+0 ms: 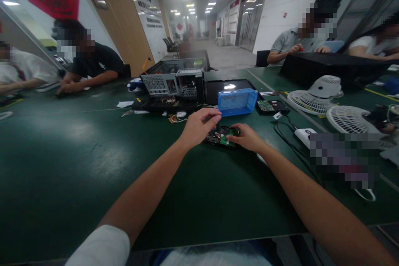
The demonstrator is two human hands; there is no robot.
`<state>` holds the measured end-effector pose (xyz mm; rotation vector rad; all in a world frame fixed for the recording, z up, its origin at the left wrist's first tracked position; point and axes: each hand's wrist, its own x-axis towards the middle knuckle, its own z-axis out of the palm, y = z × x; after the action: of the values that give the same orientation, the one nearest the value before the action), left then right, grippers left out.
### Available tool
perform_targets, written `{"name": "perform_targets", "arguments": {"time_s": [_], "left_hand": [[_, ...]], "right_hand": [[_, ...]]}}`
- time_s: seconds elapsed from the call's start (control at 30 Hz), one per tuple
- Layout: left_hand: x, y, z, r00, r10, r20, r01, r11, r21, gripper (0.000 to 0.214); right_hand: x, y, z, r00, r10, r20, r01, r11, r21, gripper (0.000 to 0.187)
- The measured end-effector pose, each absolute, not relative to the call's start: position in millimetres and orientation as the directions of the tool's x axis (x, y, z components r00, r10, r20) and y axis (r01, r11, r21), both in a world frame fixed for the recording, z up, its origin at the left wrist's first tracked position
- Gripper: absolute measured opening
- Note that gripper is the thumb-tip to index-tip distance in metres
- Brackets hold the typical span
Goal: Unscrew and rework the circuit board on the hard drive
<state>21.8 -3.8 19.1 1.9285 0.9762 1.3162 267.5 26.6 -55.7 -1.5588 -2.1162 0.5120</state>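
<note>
A dark, flat hard drive (215,136) with a green circuit board lies on the green table in front of me. My left hand (201,126) is above its left part, thumb and fingertips pinched round the top of a small dark screwdriver (218,125). The screwdriver points down at the drive, and its tip cannot be made out. My right hand (247,138) grips the drive's right end, with the thumb on the green board and the fingers at the far edge. Just behind stands a blue plastic bin (238,103), tipped on its side.
An opened computer case (173,81) stands behind to the left, with cables and scraps before it. Another circuit-board unit (272,107), white fans (307,102) and a power strip (304,135) lie to the right. Other people sit along both sides.
</note>
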Motion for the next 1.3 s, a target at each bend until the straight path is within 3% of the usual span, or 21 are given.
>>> {"name": "perform_targets", "arguments": {"time_s": [0.13,0.5,0.73,0.93,1.1,1.3], "left_hand": [[21,-3,18,0.176,0.827,0.534,0.32,-0.561,0.763,0.02],[21,1,13,0.225,0.855,0.468,0.238,-0.514,0.824,0.03],[21,-7,18,0.227,0.708,0.669,0.514,-0.67,0.535,0.034],[22,-6,17,0.306,0.664,0.682,0.552,-0.708,0.441,0.034],[24,-6,12,0.266,0.724,0.636,0.555,-0.655,0.513,0.037],[27,-9,12,0.234,0.785,0.574,0.391,-0.616,0.684,0.039]], "right_hand": [[268,28,-56,-0.265,0.952,0.153,0.784,0.305,-0.541,0.059],[268,28,-57,-0.26,0.953,0.157,0.774,0.303,-0.556,0.06],[266,28,-55,-0.263,0.953,0.149,0.785,0.301,-0.542,0.06],[267,28,-57,-0.254,0.954,0.159,0.786,0.3,-0.541,0.059],[267,29,-59,-0.263,0.951,0.164,0.781,0.31,-0.543,0.06],[266,27,-54,-0.251,0.957,0.145,0.786,0.289,-0.546,0.061]]}}
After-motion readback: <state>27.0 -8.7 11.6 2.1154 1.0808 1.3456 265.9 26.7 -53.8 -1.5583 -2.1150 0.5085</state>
